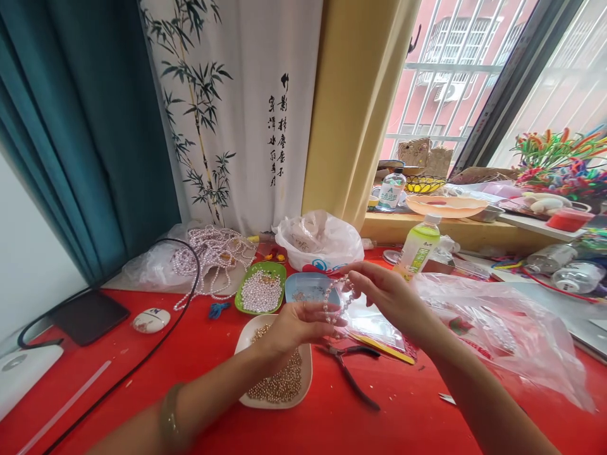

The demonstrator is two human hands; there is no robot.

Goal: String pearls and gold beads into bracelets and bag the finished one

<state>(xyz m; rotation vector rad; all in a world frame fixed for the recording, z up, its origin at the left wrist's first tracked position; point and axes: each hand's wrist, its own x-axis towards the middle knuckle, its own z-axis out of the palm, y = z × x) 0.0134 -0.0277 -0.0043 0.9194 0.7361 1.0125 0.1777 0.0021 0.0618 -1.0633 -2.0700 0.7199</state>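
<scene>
Between my two hands hangs a beaded bracelet (327, 297) of small pale pearl beads, bent into a loop. My left hand (303, 325) pinches its left side, above the white dish (307, 379) of gold beads. On the upper right side of the loop, the fingers of my right hand (379, 287) are closed on it. Behind the loop are a blue dish (303, 283) with small bits in it and a green dish (283, 273) of white pearl beads. Black-handled pliers (353, 379) lie on the red table just below my hands.
Strings of pearl beads (213, 253) lie at the back left, near a mouse (150, 320) and a black cable (156, 335). A white plastic bag (327, 243), a drink bottle (420, 246) and a clear bag (535, 354) stand or lie behind and right. Scissor tips (446, 399) show under my right forearm.
</scene>
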